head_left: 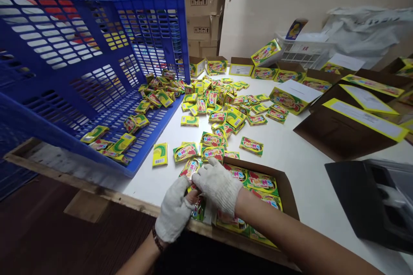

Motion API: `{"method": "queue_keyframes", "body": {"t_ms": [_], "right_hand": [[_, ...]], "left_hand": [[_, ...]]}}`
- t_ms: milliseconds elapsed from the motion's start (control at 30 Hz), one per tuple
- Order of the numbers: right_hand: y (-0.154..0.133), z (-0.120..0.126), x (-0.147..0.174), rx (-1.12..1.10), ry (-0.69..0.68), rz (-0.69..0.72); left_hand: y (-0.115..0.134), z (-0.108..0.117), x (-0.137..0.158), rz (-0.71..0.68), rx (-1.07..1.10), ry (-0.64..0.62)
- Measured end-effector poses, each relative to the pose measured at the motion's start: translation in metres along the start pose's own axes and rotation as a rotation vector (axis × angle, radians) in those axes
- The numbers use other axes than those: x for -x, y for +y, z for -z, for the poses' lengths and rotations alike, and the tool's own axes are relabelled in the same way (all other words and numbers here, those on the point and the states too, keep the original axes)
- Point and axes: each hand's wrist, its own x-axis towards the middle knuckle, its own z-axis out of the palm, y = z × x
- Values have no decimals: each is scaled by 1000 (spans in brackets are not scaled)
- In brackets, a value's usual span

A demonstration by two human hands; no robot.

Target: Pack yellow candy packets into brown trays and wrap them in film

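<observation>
My left hand (174, 210), in a white fingerless-style glove, is closed around small yellow-green candy boxes (197, 208) near the table's front edge. My right hand (219, 184), gloved the same way, meets it with curled fingers at a candy box (191, 166) lettered in pink and white. Exactly how the fingers grip is partly hidden. Under my right forearm stands an open brown carton (292, 197) with candy boxes (262, 181) lying flat in rows. Beyond my hands, a loose heap of the same boxes (217, 117) spreads over the white table (143, 187).
A blue plastic crate (97, 122) lies on its side at left, with candy boxes spilling out. Open display cartons (348, 129) line the back and right. A black object (351, 197) sits at far right; a white basket (301, 51) stands behind.
</observation>
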Motion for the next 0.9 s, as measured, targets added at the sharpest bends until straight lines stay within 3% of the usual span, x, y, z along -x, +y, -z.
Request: {"method": "queue_keyframes", "body": {"t_ms": [67, 167, 300, 433, 500, 600, 700, 800, 900], "right_hand": [[3, -3, -18, 31, -138, -6], [10, -7, -41, 104, -179, 98], [16, -13, -62, 153, -213, 253], [19, -15, -65, 108, -111, 201], [18, -14, -61, 117, -90, 147], [16, -11, -53, 63, -185, 31], [13, -10, -45, -342, -244, -202], [10, -10, -41, -843, -97, -440], [7, -9, -43, -1045, -3, -475]], "left_hand": [[-4, 14, -6, 137, 12, 53], [-16, 31, -35, 199, -150, 147], [-28, 38, -94, 131, -406, -139], [-33, 36, -130, 220, -432, -297], [-35, 37, -128, 280, -421, -307], [-40, 43, -107, 336, -375, -242], [-43, 46, -80, 409, -161, -116], [-36, 41, -56, 455, 208, -29], [-27, 38, -37, 399, 312, -174]]}}
